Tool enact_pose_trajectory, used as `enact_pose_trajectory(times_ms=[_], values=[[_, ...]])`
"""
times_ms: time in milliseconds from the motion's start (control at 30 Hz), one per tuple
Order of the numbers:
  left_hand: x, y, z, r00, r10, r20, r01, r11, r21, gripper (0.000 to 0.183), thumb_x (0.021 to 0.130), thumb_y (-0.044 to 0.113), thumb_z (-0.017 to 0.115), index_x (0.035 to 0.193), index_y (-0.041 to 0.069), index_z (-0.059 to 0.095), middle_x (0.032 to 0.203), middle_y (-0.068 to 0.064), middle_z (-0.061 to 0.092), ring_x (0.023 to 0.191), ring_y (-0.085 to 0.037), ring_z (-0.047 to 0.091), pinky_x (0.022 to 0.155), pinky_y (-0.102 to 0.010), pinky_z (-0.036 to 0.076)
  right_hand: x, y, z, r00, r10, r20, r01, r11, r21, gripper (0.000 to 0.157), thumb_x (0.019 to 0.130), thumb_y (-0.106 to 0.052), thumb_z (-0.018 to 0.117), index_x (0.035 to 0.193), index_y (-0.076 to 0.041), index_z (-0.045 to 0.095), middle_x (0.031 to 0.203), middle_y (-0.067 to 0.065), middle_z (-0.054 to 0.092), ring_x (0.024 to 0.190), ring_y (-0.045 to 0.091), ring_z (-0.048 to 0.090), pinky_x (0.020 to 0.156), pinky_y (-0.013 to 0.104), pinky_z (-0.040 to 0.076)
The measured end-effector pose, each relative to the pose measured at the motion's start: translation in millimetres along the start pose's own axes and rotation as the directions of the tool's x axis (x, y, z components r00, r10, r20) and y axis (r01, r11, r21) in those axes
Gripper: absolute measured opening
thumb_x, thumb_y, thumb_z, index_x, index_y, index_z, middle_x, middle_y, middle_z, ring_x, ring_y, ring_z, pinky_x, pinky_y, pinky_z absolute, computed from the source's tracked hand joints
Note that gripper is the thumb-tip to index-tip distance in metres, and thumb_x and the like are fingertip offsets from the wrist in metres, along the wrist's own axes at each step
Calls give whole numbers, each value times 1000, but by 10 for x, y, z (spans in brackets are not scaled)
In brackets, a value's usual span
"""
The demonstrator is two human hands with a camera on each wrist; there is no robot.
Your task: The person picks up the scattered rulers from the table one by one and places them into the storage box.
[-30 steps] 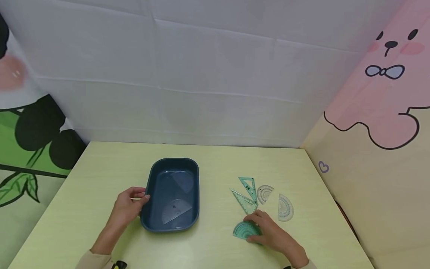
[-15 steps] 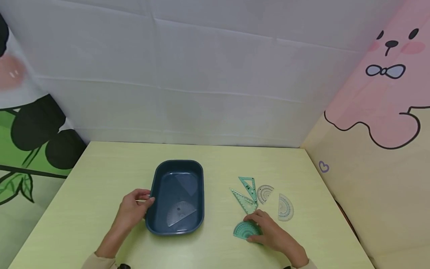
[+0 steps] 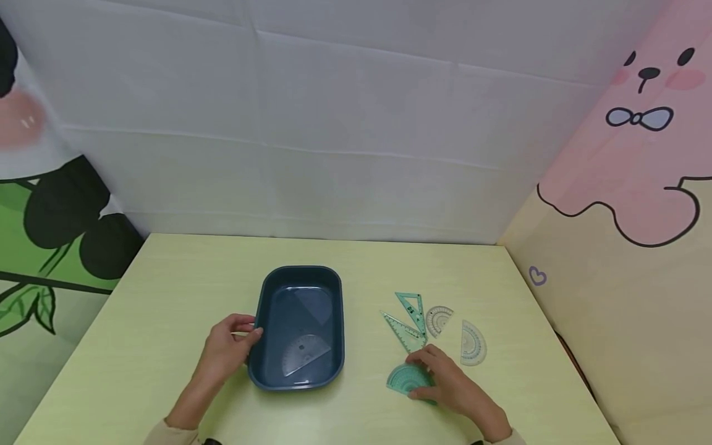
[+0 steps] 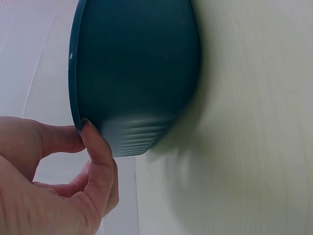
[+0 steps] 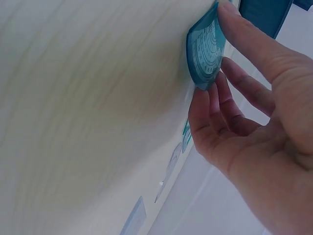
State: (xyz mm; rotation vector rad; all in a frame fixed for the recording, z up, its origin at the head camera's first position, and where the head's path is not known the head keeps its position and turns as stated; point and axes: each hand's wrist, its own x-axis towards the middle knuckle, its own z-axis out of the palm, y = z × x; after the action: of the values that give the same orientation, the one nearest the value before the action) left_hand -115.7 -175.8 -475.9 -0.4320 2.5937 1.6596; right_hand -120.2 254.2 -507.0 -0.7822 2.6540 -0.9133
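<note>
My left hand (image 3: 228, 349) pinches the left rim of a dark blue plastic basin (image 3: 342, 324) between thumb and fingers; the left wrist view shows the basin's side wall (image 4: 137, 63) close up. A clear protractor (image 3: 306, 353) lies in the basin, with a faint see-through triangular shape (image 3: 313, 304) farther back. My right hand (image 3: 450, 384) holds a green protractor (image 3: 403, 378) across its edges, thumb at the near side and fingers at the far side. In the right wrist view this protractor (image 5: 205, 51) looks tilted; whether it touches the table cannot be told.
Beyond my right hand lie two green set squares (image 3: 413, 306), their tips close together. Two clear protractors (image 3: 473, 343) lie to their right. The pale table (image 3: 189, 272) ends at a white cloth backdrop (image 3: 356, 154), with printed panels at both sides.
The basin has slid to the right and slightly nearer me, with my left hand on its rim. My right hand has barely moved; the green protractor has shifted slightly in its grip.
</note>
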Motion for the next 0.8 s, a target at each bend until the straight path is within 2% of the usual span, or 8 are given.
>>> enact_pose_trajectory(times_ms=[267, 600, 800], values=[[-4, 28, 74, 1000, 6, -2, -6, 1000, -17, 37, 97, 10, 69, 126, -10, 57, 111, -25, 63, 80, -23, 66, 56, -31, 54, -7, 17, 2, 1000, -16, -14, 16, 1000, -3, 47, 82, -24, 87, 122, -10, 66, 111, -3, 58, 99, 16, 57, 90, 33, 52], [-33, 73, 177, 1000, 15, 1, -15, 1000, -27, 36, 97, 8, 69, 126, -10, 58, 110, -25, 63, 82, -27, 67, 57, -32, 54, 10, 37, 8, 999, 45, 0, -44, 998, 50, 48, 83, -24, 87, 123, -9, 66, 112, -2, 58, 99, 15, 59, 87, 30, 53], [-64, 113, 216, 1000, 17, 2, -17, 999, -39, 34, 97, 8, 69, 125, -9, 59, 108, -23, 63, 82, -26, 67, 57, -32, 55, -12, 43, -3, 999, 33, -17, -32, 996, 78, 48, 82, -27, 87, 122, -9, 66, 111, -1, 59, 97, 16, 59, 83, 28, 52]])
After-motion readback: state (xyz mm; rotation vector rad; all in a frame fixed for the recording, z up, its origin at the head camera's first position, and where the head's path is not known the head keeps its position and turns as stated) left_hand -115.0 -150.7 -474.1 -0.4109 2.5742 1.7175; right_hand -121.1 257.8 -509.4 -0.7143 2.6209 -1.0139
